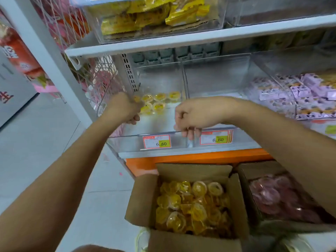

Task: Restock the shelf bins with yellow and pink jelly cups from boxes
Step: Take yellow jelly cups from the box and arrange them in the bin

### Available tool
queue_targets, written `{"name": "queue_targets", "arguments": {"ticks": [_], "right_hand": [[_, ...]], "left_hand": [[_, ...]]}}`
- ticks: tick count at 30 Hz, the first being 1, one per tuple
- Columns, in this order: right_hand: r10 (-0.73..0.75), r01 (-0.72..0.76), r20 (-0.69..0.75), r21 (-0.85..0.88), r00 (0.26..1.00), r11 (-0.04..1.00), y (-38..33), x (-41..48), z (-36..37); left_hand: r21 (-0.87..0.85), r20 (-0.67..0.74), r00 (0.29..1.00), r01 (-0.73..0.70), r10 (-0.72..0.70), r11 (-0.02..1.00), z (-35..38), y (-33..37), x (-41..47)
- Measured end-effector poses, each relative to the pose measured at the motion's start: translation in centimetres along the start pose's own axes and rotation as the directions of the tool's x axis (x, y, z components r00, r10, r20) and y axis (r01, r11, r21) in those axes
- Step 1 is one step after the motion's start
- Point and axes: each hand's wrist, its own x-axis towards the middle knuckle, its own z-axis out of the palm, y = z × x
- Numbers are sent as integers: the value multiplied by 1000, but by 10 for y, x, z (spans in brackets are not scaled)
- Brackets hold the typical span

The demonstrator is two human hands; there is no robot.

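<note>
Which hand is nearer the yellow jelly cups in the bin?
Left. The left hand is beside the yellow jelly cups; the right hand grips the front rim, farther off.

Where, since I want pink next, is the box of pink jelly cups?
Head view, lower right: the open brown cardboard box of pink jelly cups sits right of the cardboard box of yellow cups.

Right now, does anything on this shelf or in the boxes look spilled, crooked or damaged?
Nothing looks spilled. Ragged torn cardboard lies under the yellow snack packets in the top bin. The few yellow jelly cups huddle at the back of their clear bin.
</note>
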Motion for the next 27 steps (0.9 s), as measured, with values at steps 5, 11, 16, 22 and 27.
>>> {"name": "queue_targets", "arguments": {"ticks": [5,11,16,22,27], "right_hand": [[154,-131,339,-88,928,987,75,-31,75],[398,-372,141,-182,906,910,174,18,178],[633,-594,-90,262,769,760,213,34,232],[753,-703,-52,319,656,635,206,45,233],[681,-659,36,291,732,693,211,41,230]], "left_hand": [[38,562,822,-130,87,991,31,1,-82],[543,736,585,-213,-339,812,156,-85,-63],[661,517,809,-168,-281,731,202,-140,-69],[640,491,815,-96,-309,763,247,-160,-93],[679,554,784,-229,-282,697,239,-144,-93]]}}
